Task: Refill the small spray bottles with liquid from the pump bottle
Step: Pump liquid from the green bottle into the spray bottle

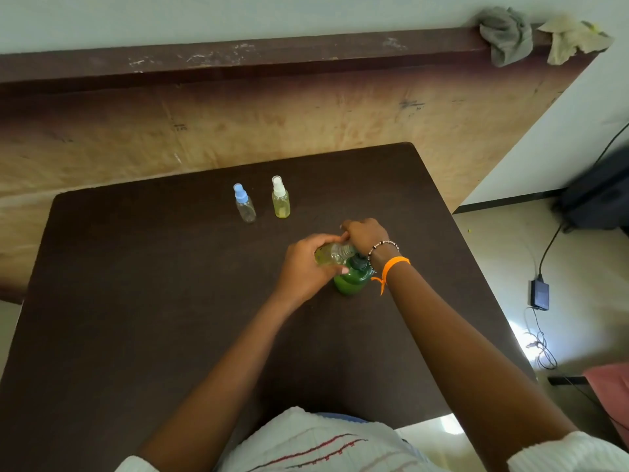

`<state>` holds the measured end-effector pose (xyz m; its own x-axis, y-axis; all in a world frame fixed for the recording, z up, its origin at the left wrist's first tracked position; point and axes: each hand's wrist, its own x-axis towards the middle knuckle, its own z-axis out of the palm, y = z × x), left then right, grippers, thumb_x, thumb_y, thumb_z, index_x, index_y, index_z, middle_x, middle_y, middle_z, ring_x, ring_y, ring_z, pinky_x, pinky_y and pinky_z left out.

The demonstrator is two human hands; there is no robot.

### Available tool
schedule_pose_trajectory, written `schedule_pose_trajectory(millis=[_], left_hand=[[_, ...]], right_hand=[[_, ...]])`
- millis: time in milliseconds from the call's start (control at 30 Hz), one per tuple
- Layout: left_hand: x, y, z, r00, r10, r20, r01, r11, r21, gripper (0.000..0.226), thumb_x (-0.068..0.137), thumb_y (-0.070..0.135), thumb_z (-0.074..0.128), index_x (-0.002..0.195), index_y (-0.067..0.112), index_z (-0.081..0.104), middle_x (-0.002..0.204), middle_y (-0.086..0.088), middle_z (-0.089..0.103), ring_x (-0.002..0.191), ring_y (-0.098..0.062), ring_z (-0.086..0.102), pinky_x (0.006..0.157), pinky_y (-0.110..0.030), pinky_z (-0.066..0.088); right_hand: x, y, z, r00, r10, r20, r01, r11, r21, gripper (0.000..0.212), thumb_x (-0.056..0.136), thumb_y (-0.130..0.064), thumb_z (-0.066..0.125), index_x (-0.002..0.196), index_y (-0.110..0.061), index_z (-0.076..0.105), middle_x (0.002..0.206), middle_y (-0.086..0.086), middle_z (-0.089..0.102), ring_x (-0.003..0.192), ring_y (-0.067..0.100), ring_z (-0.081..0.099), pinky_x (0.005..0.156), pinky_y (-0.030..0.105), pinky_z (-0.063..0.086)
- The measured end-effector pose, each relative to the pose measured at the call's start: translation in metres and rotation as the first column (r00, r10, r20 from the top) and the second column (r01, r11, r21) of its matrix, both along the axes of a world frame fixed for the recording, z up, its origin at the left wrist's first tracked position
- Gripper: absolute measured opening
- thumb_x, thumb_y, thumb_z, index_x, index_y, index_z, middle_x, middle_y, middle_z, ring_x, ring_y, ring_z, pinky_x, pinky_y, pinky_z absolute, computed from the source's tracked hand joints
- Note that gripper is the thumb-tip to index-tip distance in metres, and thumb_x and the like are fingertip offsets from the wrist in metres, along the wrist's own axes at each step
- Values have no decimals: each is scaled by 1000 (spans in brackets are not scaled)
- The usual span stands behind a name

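On the dark table (136, 301), left to right:
Blue-cap bottle (244, 204): upright at the far side, clear, looks empty.
White-cap bottle (280, 199): upright just right of the blue-cap one, apart from it, yellowish liquid inside.
Left hand (306, 267): fingers curled round an uncapped bottle (332, 255), which is tilted almost flat, neck pointing right toward the pump; a little yellow-green liquid shows inside.
Pump bottle (350, 279): green, upright near table centre, just below and right of the tilted bottle; dark collar visible, pump head hidden under the right hand.
Right hand (366, 235): fingers curled down over the pump top; whether it grips or presses cannot be told.
Right wrist: bead bracelet (383, 246) and orange band (391, 267).
Ledge, far right: two crumpled cloths (507, 35).
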<state>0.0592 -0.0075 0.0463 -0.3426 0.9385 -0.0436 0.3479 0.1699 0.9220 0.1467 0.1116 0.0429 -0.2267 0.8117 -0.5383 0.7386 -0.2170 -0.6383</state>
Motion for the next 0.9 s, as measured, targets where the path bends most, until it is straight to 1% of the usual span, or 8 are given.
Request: schedule_pose_trajectory(millis=[100,167,300,467,567,667,800,900], left_hand=[[-2,0,2,1000,-14,7,14,1000,10,51,59,6,82,107,17,68,103,5,68,96,-8,63,87,-21,49],[-1,0,1,1000,-12,13,12,1000,-1,50,59,5,82,106,15,68,103,3,68,96,-10,63,86,-22,48],[0,1,-2,1000,-10,6,10,999,-36,48,59,5,82,105,12,68,101,0,69,93,-11,63,83,-22,47],[0,-1,-2,1000,-6,11,6,1000,-29,48,59,5,82,105,13,68,100,0,69,91,-11,63,83,-23,48],[1,-2,1,1000,-3,26,3,1000,-12,50,59,5,82,106,14,68,101,1,69,93,-12,64,83,-23,49],[0,-2,0,999,-9,33,9,1000,-8,52,59,4,82,108,14,68,105,0,69,98,-12,64,88,-24,49],[0,0,-1,1000,-2,11,2,1000,-22,50,58,6,82,105,15,68,102,2,69,95,-12,64,86,-27,50],[0,1,-2,1000,-3,4,3,1000,-31,49,59,6,82,104,17,68,98,4,68,92,-12,64,84,-26,50]], right_hand=[[-3,4,3,995,95,32,-93,994,-49,28,90,-29,50,86,-7,67,104,14,64,86,26,54,75,30,40],[-1,1,0,999,36,26,-35,999,-8,37,88,-32,48,98,-2,68,107,13,66,89,28,56,76,30,42],[0,-13,4,995,-102,-18,102,994,49,62,67,-44,41,108,-8,69,113,16,67,101,36,61,88,36,49],[1,-11,4,997,-71,-1,71,996,53,45,82,-37,46,105,-7,70,112,16,67,100,36,61,86,36,48],[-3,-4,5,1000,3,11,-3,999,-38,36,85,-33,51,97,-6,70,108,16,68,88,31,60,75,32,45],[-4,-1,7,997,80,11,-78,992,-98,31,90,-30,52,98,-6,69,95,12,63,81,25,54,71,29,38],[2,-8,1,995,-94,-40,94,996,8,38,86,-31,48,102,-3,70,105,16,67,86,30,57,73,30,40],[2,-11,0,992,-127,-29,128,991,46,42,83,-33,47,105,-4,69,109,17,67,93,34,60,77,32,45]])
